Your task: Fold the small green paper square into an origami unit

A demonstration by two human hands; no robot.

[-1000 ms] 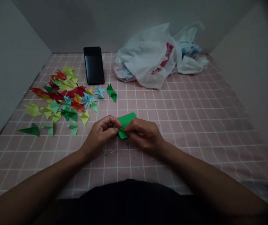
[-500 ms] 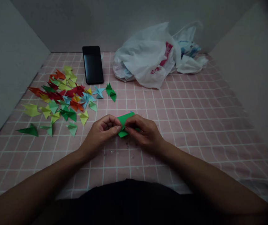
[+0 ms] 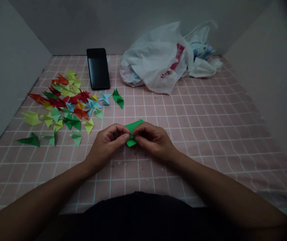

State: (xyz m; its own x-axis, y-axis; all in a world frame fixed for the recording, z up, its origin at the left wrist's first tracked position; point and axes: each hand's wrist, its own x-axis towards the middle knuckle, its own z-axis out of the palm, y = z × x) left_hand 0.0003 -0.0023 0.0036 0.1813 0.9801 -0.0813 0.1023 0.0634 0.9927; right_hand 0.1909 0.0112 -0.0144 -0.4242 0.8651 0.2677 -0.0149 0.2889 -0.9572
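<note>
Green paper (image 3: 131,133) pinched between left hand (image 3: 109,140) and right hand (image 3: 153,140), fingertips clamped on it, low over pink tablecloth (image 3: 196,127). Paper sits right of folded pieces (image 3: 65,107), well apart. Probably mid-fold; dim view.

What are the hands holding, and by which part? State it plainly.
Both hands, left hand and right hand, pinch one small folded green paper piece at its middle, where the fingertips meet; its upper and lower ends stick out.
</note>
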